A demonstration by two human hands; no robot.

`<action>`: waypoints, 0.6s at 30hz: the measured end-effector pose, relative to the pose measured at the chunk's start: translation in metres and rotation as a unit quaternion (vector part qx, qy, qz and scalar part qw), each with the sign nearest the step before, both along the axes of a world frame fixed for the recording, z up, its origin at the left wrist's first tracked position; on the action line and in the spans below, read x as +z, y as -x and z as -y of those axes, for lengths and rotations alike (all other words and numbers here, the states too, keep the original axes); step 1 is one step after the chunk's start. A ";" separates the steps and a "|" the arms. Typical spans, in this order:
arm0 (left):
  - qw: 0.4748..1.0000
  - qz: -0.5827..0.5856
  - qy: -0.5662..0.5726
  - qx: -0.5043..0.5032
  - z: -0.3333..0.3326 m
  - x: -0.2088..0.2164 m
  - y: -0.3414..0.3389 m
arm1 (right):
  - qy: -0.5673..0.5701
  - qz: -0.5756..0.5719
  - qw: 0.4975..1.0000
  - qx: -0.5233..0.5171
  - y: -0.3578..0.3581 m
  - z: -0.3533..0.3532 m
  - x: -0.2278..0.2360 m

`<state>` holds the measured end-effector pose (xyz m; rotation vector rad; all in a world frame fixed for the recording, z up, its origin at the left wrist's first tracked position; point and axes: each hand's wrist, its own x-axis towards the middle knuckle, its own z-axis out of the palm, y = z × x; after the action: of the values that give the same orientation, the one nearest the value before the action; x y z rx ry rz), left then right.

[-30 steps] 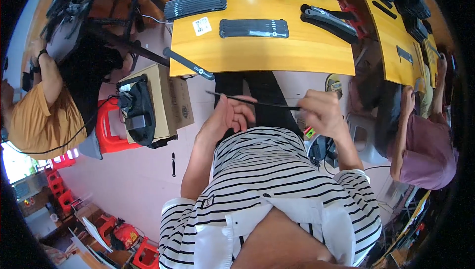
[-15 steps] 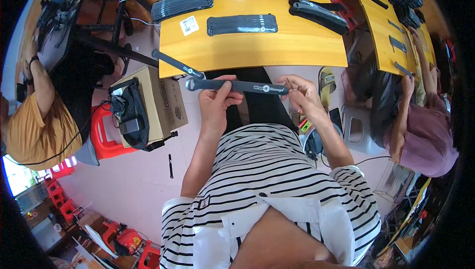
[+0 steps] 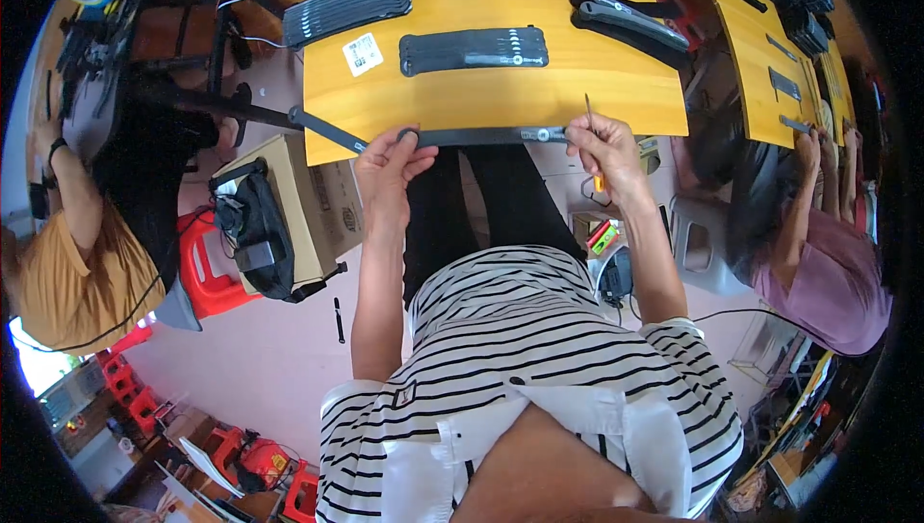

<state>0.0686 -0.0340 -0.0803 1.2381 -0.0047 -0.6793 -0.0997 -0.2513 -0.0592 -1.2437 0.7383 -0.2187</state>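
A long black strap (image 3: 472,136) with a pale printed patch is stretched level just off the front edge of the yellow table (image 3: 462,104). My left hand (image 3: 390,162) pinches its left end, by the rounded tip. The right end is gripped by my right hand (image 3: 608,153), which also holds a slim pointed tool (image 3: 588,104). An orange part shows below that palm; the tool's exact kind I cannot make out. Another black strap (image 3: 327,128) lies at the table's left front corner, partly behind my left hand. Beyond my hands is a flat row of overlapping black straps (image 3: 472,50).
More strap stacks lie at the table's back left (image 3: 346,8) and right (image 3: 630,27), beside a white label (image 3: 363,54). A cardboard box (image 3: 306,205) with a black bag (image 3: 255,225) stands left. Co-workers sit at both sides; one wears an orange shirt (image 3: 87,254), another purple (image 3: 828,263).
Both hands have moved slightly outward and the strap has shifted toward the table edge, its face now turned more edge-on. The pointed tool shows more clearly above my right hand.
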 end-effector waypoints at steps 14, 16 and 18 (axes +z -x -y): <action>0.980 0.123 -0.156 -0.007 0.052 -0.032 -0.083 | 0.107 -0.037 0.993 -0.024 -0.073 0.049 -0.043; 0.979 0.130 -0.159 -0.004 0.054 -0.035 -0.085 | 0.113 -0.032 0.993 -0.030 -0.076 0.050 -0.045; 0.975 0.150 -0.167 0.003 0.055 -0.041 -0.088 | 0.125 -0.045 0.991 -0.032 -0.078 0.050 -0.046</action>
<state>0.1565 -0.0889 -0.1208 1.6557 -0.1424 -0.4925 -0.0215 -0.3015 -0.1053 -1.4757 0.8486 -0.3177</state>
